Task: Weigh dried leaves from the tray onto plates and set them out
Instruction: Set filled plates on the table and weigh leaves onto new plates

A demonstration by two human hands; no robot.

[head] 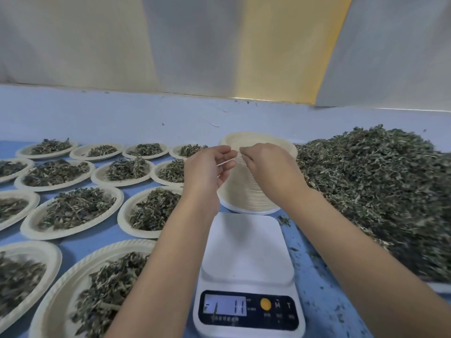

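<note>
While both hands work at the near rim of the top plate [258, 140], it has not yet come off the stack of plates [246, 191]. The stack stands on the blue table [146, 118], just behind the scale [246, 240]. The left hand [207, 167] pinches a thin plate edge between thumb and fingers. The right hand [266, 164], fingertips curled down, nips the same rim right beside it. The two hands sit close together, almost touching, and seem to be peeling one plate free.

The scale's platform is bare and its display is lit, though I cannot read the figure clearly. To the right, the dried leaves [366, 179] lie in a big heap on the tray [439, 286], with crumbs scattered between it and the scale. To the left, the filled plates [25, 226] are set out in rows, each with a small mound of leaves.

Going by that, a good many portions are done. This round is only at its start: the plate must come free, go on the scale, be filled and join the rows. With so much still heaped up and the stack still tall, plenty is left.
</note>
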